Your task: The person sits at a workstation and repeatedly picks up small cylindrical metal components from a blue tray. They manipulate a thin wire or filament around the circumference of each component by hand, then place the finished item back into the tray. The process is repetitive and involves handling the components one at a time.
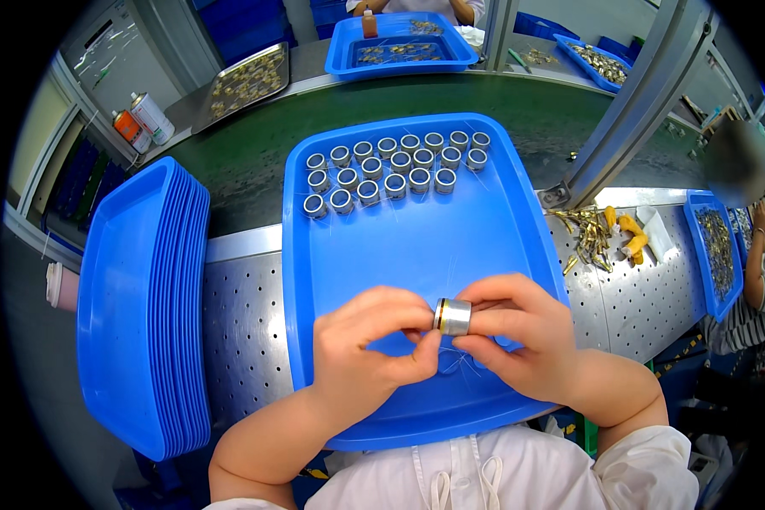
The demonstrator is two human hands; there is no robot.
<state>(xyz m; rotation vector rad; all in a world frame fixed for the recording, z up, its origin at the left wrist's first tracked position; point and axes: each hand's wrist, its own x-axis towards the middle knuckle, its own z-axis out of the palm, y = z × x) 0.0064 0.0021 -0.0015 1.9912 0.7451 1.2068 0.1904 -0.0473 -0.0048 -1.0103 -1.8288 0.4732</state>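
Note:
Between my two hands, over the near part of a blue tray (382, 263), is a short silver metal cylinder (456, 317) with a dark and gold-coloured band at its left end. My left hand (370, 340) pinches the banded end between thumb and fingers. The plain end sits in the closed fingers of my right hand (523, 336). At the far side of the tray, several similar metal cylinders (395, 186) stand upright in rows, open ends up. Thin, pale strands lie by them and below my hands.
Left of the tray stands a stack of blue trays (157, 314). Brass-coloured parts (593, 238) and yellow finger covers (633, 240) lie on the perforated metal table (246, 327) at right. A metal post (637, 110) rises beyond the tray's right side. A green belt (238, 178) runs behind; other people sit beyond.

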